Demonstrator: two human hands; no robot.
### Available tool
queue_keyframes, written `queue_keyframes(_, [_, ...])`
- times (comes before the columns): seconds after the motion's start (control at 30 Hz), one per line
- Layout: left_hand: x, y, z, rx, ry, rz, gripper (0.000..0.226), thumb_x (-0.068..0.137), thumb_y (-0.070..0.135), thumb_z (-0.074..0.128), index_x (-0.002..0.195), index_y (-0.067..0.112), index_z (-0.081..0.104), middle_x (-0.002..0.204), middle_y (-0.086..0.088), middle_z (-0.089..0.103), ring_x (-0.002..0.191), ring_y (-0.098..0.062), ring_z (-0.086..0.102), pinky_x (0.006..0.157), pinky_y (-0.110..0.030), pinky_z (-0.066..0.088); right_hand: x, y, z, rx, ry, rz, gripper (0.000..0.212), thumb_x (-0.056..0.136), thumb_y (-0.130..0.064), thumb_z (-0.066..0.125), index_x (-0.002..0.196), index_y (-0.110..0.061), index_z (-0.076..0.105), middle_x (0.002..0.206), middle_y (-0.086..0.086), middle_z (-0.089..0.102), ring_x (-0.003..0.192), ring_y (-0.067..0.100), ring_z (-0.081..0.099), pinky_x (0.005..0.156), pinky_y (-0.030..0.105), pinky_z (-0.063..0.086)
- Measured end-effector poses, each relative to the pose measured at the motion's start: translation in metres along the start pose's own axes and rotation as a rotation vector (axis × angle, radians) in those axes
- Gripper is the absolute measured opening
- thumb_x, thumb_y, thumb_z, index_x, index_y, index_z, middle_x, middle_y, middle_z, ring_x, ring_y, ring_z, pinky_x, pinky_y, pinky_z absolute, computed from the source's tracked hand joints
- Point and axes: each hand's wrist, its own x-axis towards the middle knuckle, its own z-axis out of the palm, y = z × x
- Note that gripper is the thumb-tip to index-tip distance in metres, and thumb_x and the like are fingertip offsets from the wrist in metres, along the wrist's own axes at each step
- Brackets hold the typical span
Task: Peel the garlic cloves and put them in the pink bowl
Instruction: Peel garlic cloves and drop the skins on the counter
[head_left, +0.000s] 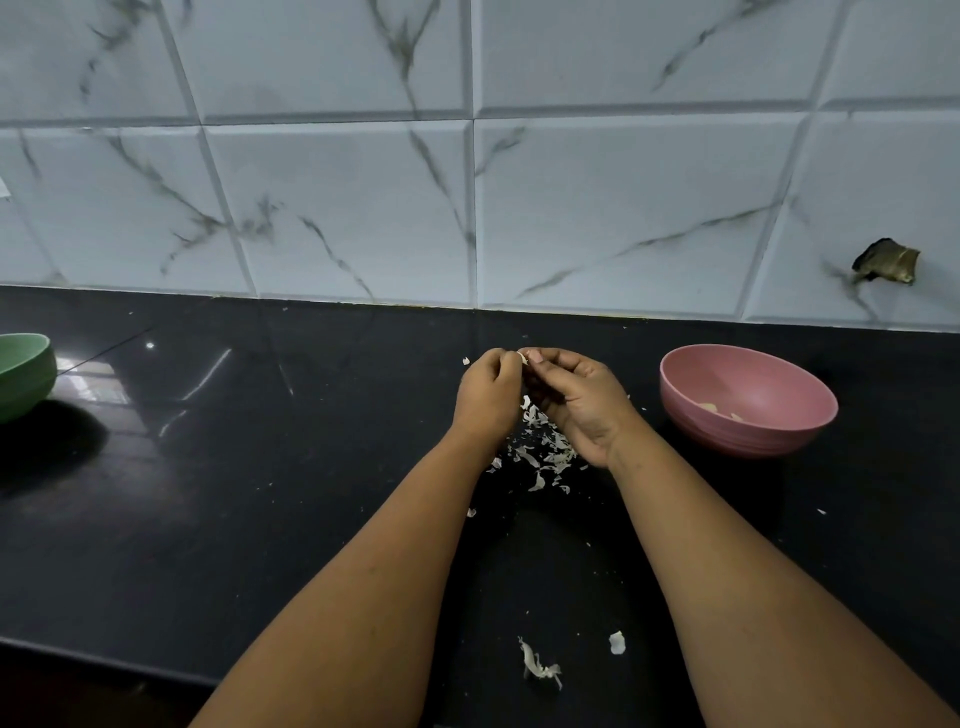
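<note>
Head view: both hands (530, 395) pinch one garlic clove (521, 357).

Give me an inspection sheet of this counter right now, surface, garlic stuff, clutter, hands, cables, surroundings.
Surface: black glossy counter, flecked with bits of skin.
Job's things: pink bowl on the right holds a few pale pieces; a garlic clove sits pinched between both hands, mostly hidden.
Clutter: pile of skins under the hands; loose skins near the front edge.
Grippers: left hand and right hand meet above the pile, both closed on the clove.
Cables: nothing seen.
Surroundings: green bowl at far left, contents hidden; marble-look wall tiles with a broken hole at right.
</note>
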Motion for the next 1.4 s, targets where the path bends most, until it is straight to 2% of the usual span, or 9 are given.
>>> queue_keyframes(0.3, [0.004, -0.003, -0.002, -0.046, 0.052, -0.017, 0.031, 0.094, 0.02, 0.048, 0.063, 0.013, 0.042, 0.061, -0.001, 0.037, 0.057, -0.012, 0.032, 0.057, -0.032, 0.029, 0.003, 0.001, -0.004, -0.06, 0.113, -0.025, 0.012, 0.09, -0.006, 0.063, 0.099, -0.003, 0.069, 0.084, 0.005, 0.067, 0.075, 0.009, 0.058, 0.068, 0.017, 0.051])
queue_keyframes(0.43, [0.01, -0.012, -0.005, 0.172, 0.107, -0.006, 0.046, 0.095, 0.032, 0.057, 0.056, 0.016, 0.038, 0.051, 0.003, 0.034, 0.05, -0.015, 0.033, 0.059, -0.027, 0.032, 0.005, 0.003, -0.006, -0.093, 0.129, -0.046, 0.011, 0.089, -0.004, 0.064, 0.097, -0.006, 0.07, 0.084, 0.004, 0.068, 0.077, 0.008, 0.06, 0.073, 0.019, 0.05])
queue_keyframes(0.53, [0.01, -0.011, -0.007, 0.247, 0.1, 0.03, 0.008, 0.094, 0.021, 0.059, 0.089, 0.022, 0.065, 0.083, 0.007, 0.059, 0.069, -0.007, 0.055, 0.072, -0.029, 0.046, 0.007, 0.005, -0.008, -0.105, 0.155, -0.07, 0.016, 0.086, -0.001, 0.067, 0.101, -0.004, 0.07, 0.087, 0.001, 0.07, 0.078, 0.004, 0.062, 0.073, 0.018, 0.05])
queue_keyframes(0.6, [0.009, -0.012, -0.007, 0.261, 0.067, 0.046, 0.029, 0.092, 0.014, 0.062, 0.119, 0.024, 0.066, 0.109, 0.006, 0.061, 0.088, -0.007, 0.061, 0.086, -0.03, 0.051, 0.008, 0.006, -0.009, -0.119, 0.169, -0.084, 0.017, 0.085, -0.001, 0.068, 0.101, -0.005, 0.071, 0.086, -0.001, 0.071, 0.077, 0.003, 0.063, 0.071, 0.017, 0.05])
queue_keyframes(0.7, [0.004, -0.007, -0.007, 0.129, 0.113, 0.079, 0.008, 0.09, 0.025, 0.07, 0.095, 0.02, 0.074, 0.085, 0.006, 0.069, 0.073, -0.002, 0.061, 0.07, -0.021, 0.051, 0.008, 0.006, -0.011, -0.127, 0.171, -0.099, 0.015, 0.084, -0.001, 0.069, 0.097, -0.008, 0.072, 0.091, 0.003, 0.072, 0.083, 0.005, 0.066, 0.075, 0.019, 0.05])
queue_keyframes(0.77, [0.003, -0.006, -0.006, 0.01, 0.121, 0.08, 0.009, 0.087, 0.029, 0.074, 0.084, 0.021, 0.073, 0.076, 0.005, 0.07, 0.069, -0.001, 0.062, 0.063, -0.014, 0.05, 0.009, 0.007, -0.011, -0.131, 0.173, -0.108, 0.013, 0.084, -0.002, 0.069, 0.095, -0.01, 0.072, 0.097, 0.007, 0.073, 0.093, 0.011, 0.067, 0.082, 0.023, 0.052])
queue_keyframes(0.97, [0.003, -0.007, -0.002, -0.157, 0.046, 0.049, 0.007, 0.087, 0.017, 0.074, 0.091, 0.011, 0.074, 0.088, -0.006, 0.074, 0.083, -0.011, 0.068, 0.076, -0.024, 0.055, 0.007, 0.007, -0.01, -0.145, 0.17, -0.103, 0.014, 0.084, -0.002, 0.069, 0.096, -0.008, 0.071, 0.098, 0.009, 0.073, 0.097, 0.016, 0.067, 0.089, 0.029, 0.053])
queue_keyframes(1.2, [0.007, -0.01, 0.0, -0.183, 0.053, 0.011, 0.007, 0.093, 0.015, 0.067, 0.088, 0.012, 0.072, 0.076, 0.002, 0.069, 0.07, -0.005, 0.06, 0.068, -0.026, 0.05, 0.007, 0.008, -0.01, -0.184, 0.15, -0.134, 0.011, 0.084, -0.002, 0.07, 0.092, -0.01, 0.073, 0.094, 0.009, 0.074, 0.094, 0.017, 0.069, 0.09, 0.03, 0.054])
queue_keyframes(1.4, [0.005, -0.008, 0.001, -0.158, 0.051, 0.01, 0.008, 0.093, 0.017, 0.067, 0.09, 0.012, 0.072, 0.074, 0.005, 0.067, 0.067, -0.004, 0.058, 0.067, -0.025, 0.048, 0.006, 0.006, -0.009, -0.25, 0.19, -0.214, 0.012, 0.082, 0.0, 0.071, 0.09, -0.01, 0.072, 0.087, 0.002, 0.073, 0.085, 0.004, 0.068, 0.074, 0.014, 0.05])
